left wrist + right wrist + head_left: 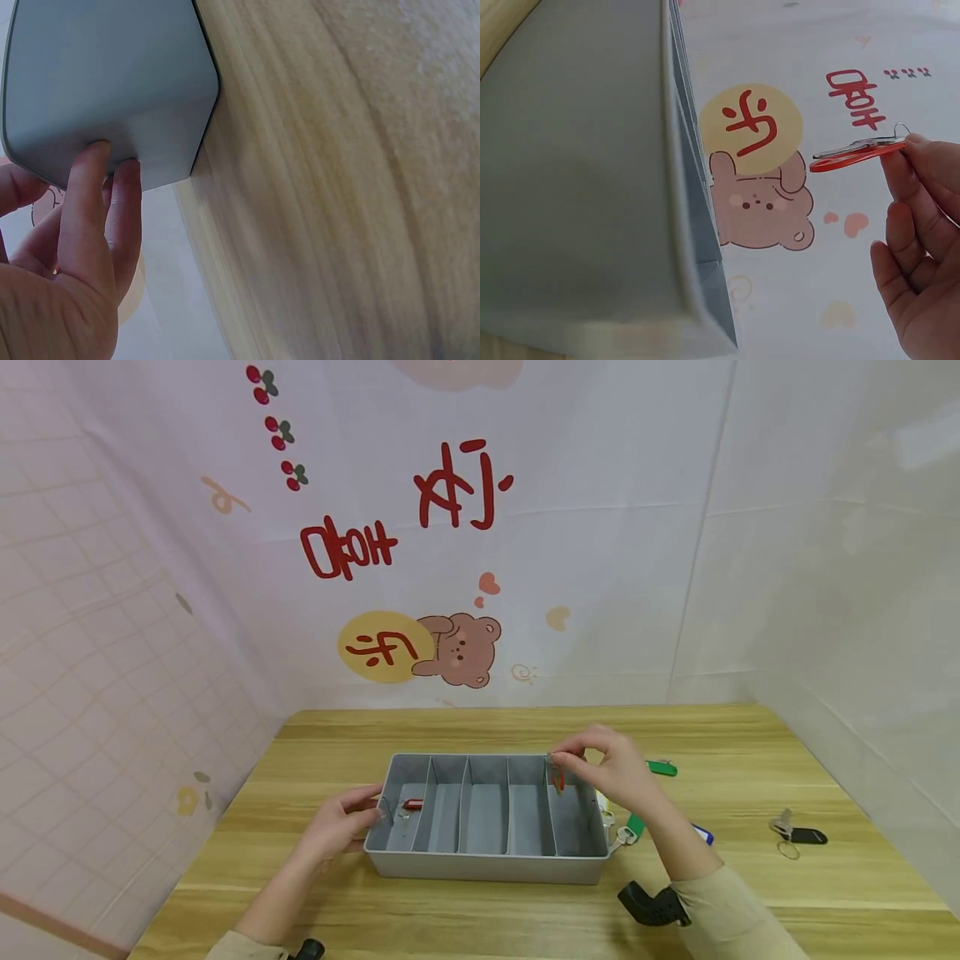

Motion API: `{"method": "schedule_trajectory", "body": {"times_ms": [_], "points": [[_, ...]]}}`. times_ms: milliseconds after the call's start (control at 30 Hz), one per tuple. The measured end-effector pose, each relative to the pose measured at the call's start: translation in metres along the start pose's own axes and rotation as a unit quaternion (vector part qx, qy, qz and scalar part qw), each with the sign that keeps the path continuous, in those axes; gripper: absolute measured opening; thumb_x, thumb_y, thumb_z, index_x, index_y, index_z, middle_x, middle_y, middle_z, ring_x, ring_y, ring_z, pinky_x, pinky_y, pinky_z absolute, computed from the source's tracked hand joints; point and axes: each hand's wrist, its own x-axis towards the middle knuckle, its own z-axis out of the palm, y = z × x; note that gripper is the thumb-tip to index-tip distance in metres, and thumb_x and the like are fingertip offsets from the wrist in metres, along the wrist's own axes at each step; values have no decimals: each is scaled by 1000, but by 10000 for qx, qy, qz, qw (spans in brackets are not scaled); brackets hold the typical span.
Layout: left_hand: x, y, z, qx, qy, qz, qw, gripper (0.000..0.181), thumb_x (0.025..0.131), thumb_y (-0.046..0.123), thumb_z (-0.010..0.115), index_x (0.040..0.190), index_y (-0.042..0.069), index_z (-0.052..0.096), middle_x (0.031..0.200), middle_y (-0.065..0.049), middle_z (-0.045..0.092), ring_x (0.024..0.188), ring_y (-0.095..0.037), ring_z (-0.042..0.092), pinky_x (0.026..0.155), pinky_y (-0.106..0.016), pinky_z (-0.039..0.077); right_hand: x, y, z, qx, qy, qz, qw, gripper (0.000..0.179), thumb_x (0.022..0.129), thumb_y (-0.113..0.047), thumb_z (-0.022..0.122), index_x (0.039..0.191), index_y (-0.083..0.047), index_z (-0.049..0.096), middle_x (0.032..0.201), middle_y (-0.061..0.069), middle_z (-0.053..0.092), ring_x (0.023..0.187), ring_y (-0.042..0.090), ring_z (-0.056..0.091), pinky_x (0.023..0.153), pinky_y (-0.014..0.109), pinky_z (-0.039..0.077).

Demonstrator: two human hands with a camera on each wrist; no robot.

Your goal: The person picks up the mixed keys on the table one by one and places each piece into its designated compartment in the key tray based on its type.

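A grey box (487, 867) with several compartments side by side stands on the table. My left hand (339, 827) grips its left end, thumb at the rim and fingertips against the outer wall (150, 82). Above the box's rightmost compartment, my right hand (617, 770) pinches the ring of a red key tag (855, 157) between thumb and fingertip. A silver key (853, 148) hangs on the same ring. Another red key tag (413, 804) with a key lies in the leftmost compartment.
Right of the box lie a green key tag (663, 767), a second green tag (635, 827) with a key and a blue tag (702, 834). Farther right is a black key tag (808, 836) with a key and ring. A printed curtain (600, 527) hangs behind the table.
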Motion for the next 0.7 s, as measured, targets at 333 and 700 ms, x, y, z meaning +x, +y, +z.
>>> {"method": "schedule_trajectory", "body": {"times_ms": [333,700], "points": [[1,-2,0,-13,-9,-23,10000,51,93,-1,60,142,-7,48,122,-26,55,94,-28,64,73,-47,60,22,-13,9,-194,-403,-162,9989,9,86,-16,78,91,-23,78,83,-18,64,80,7,57,70,34,50],[1,-2,-1,-61,-48,16,10000,50,93,-2,60,141,-8,47,120,-25,55,93,-28,64,73,-47,59,40,-24,21,-163,-668,-208,9974,5,88,-16,77,92,-19,78,79,-18,64,79,8,57,71,34,49]]}}
